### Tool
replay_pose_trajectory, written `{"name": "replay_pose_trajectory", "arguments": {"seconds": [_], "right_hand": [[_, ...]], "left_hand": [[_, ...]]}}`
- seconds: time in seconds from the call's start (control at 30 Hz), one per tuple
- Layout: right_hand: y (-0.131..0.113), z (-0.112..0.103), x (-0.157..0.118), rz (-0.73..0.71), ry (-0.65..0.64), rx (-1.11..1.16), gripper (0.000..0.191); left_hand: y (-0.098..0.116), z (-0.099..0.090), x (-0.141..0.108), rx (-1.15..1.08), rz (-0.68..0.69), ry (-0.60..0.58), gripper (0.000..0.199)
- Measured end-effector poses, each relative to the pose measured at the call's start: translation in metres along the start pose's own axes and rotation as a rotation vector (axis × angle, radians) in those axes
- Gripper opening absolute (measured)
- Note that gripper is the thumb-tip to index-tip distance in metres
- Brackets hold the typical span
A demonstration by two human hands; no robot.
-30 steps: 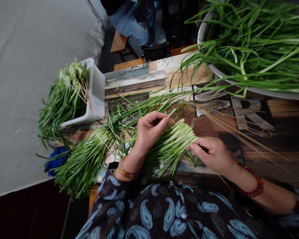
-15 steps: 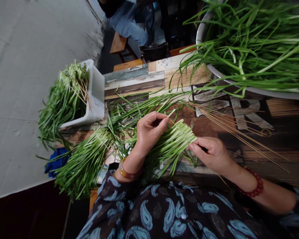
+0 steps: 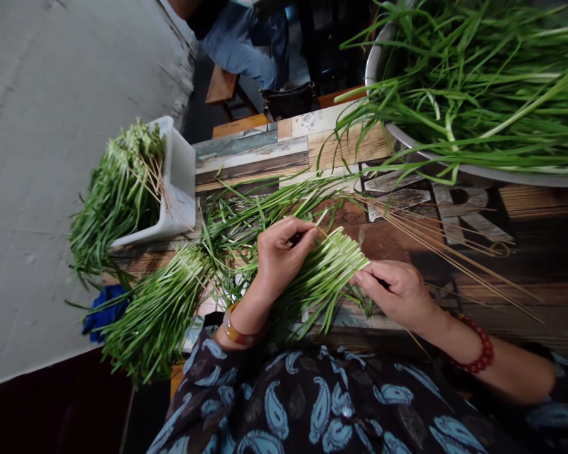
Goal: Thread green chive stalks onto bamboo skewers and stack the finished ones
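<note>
My left hand pinches a single chive stalk between thumb and fingertips, its pale end pointing up. Between my hands lies a row of chives side by side, pale ends toward the upper right. At the right end of this row, my right hand is closed, thumb against fingers, at the edge stalk; a skewer within the row is mostly hidden. Loose chives lie just beyond my left hand. A finished-looking fan of chives rests to the left.
A white plastic bin at the left holds more skewered chives. Thin wooden skewers lie on the patterned table at the right. A large metal basin heaped with chives stands at the upper right. A seated person's jeans show beyond.
The whole view has shifted slightly. My left hand has tilted the single stalk a little; my right hand keeps its place at the row's edge.
</note>
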State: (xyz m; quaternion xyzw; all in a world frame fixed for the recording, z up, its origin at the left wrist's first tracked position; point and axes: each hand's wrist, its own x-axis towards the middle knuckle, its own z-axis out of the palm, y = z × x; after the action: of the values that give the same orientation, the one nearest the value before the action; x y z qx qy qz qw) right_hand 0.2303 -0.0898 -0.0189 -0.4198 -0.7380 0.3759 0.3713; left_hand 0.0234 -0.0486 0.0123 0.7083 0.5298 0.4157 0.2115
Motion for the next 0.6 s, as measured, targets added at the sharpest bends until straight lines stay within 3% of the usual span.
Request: {"name": "replay_pose_trajectory", "arguments": {"seconds": [0.23, 0.43, 0.6], "right_hand": [[0.001, 0.000, 0.000, -0.002, -0.011, -0.020, 0.031], [0.001, -0.001, 0.002, -0.031, -0.025, 0.038, 0.029], [0.001, -0.001, 0.001, -0.073, -0.031, 0.022, 0.029]], "left_hand": [[0.000, -0.006, -0.001, -0.032, -0.015, -0.203, 0.012], [0.003, -0.018, 0.005, -0.222, -0.266, -0.338, 0.024], [0.008, -0.011, 0.002, -0.379, -0.393, -0.431, 0.026]]}}
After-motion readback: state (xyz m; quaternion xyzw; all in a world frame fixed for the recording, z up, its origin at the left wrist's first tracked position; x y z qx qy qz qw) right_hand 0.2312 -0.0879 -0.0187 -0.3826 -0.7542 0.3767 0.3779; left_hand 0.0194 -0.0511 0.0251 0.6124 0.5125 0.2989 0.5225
